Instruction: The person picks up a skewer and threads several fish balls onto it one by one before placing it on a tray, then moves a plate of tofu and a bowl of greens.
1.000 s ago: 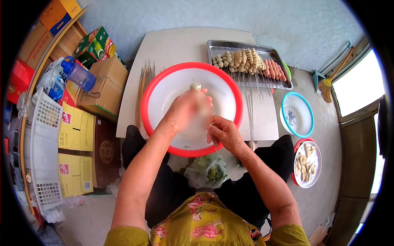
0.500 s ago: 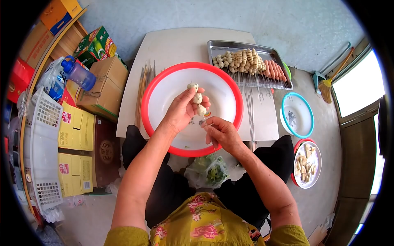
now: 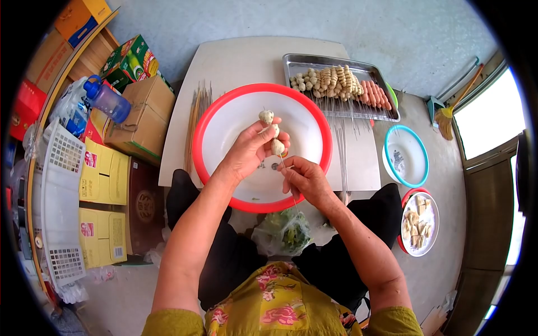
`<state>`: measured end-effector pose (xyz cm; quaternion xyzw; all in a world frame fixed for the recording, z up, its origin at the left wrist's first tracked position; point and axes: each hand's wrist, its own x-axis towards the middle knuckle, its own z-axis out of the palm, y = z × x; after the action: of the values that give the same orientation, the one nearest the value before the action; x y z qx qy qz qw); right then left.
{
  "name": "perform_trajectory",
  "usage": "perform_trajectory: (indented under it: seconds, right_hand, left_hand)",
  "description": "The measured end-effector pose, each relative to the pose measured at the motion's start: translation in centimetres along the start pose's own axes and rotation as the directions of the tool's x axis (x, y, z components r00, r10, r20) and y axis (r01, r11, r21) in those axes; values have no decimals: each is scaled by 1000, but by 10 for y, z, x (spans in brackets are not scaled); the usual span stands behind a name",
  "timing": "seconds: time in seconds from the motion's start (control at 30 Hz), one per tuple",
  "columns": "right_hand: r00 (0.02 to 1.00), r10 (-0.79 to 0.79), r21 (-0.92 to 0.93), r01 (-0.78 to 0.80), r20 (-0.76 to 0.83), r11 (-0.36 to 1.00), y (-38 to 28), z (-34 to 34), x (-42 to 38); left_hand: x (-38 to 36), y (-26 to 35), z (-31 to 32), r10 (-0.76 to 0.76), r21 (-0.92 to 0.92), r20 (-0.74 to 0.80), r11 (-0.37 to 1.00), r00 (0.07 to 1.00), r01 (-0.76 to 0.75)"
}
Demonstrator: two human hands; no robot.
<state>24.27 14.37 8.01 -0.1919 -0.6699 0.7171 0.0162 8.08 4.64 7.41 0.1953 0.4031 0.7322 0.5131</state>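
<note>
My left hand (image 3: 250, 148) is closed around a skewer of three pale, speckled balls (image 3: 277, 147), which look like meatballs or fish balls. The top ball sticks up above my fingers and the lowest hangs by the palm. Lower down, my right hand (image 3: 302, 178) pinches the thin metal skewer (image 3: 295, 203) just under the balls, its free end pointing toward my lap. Both hands are over a big white basin with a red rim (image 3: 203, 120). A few small scraps lie on the basin's bottom.
A metal tray (image 3: 367, 70) with skewered balls, pale spiral pieces and pink sausages stands at the table's back right. Bare skewers (image 3: 199, 109) lie left of the basin. On the floor are a blue-rimmed basin (image 3: 424, 162), a bowl of pale chunks (image 3: 417, 227) and bagged greens (image 3: 286, 234).
My left hand and the skewered balls have shifted slightly to the right and down. My right hand has moved a little to the right, still pinching the skewer.
</note>
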Motion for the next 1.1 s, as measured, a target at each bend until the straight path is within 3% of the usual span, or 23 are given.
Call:
perform_trajectory:
  seconds: [0.37, 0.53, 0.83, 1.1]
  right_hand:
    - [1000, 6, -36, -6, 3, 999, -3, -1, 1]
    - [1000, -3, -23, 2, -21, 1000, -1, -3, 0]
    - [1000, 9, -33, -9, -20, 999, -3, -2, 0]
    - [999, 47, 0, -47, -9, 999, 1, -4, 0]
  left_hand:
    - [0, 0, -1, 62, 11, 10, 998, 998, -62]
    - [-5, 3, 3, -64, 213, 56, 976, 996, 51]
    - [-3, 1, 2, -28, 95, 11, 995, 1000, 27]
    - [0, 5, -3, 36, 103, -49, 994, 998, -31]
